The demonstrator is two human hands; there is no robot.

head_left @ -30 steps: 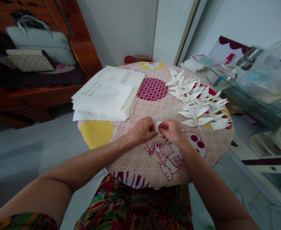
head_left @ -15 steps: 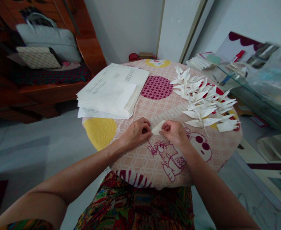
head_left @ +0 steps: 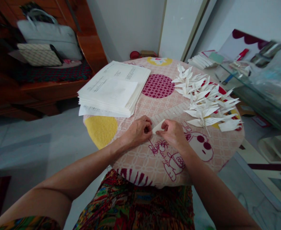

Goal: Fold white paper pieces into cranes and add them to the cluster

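Note:
Between my hands, over the round cloth-covered table (head_left: 133,159), is a small folded piece of white paper (head_left: 158,127). My left hand (head_left: 140,128) pinches its left end with curled fingers. My right hand (head_left: 171,131) has thumb and fingers closed on its right side, covering part of it. Just beyond the paper lies a flat, pale translucent strip (head_left: 171,112) with marks along it. Several folded white paper cranes (head_left: 200,95) are crowded together to the right of my right hand.
A thick stack of printed sheets (head_left: 114,89) lies at the table's far left. To the right stands a glass shelf (head_left: 250,92) with a plastic bag (head_left: 274,70) and other items. Beyond the table on the left, a wooden bench (head_left: 92,48) holds a grey bag (head_left: 49,35).
My right fingers have shifted slightly left along the folded paper, covering more of its lower edge. My left hand keeps its pinch. The whole view has moved a little.

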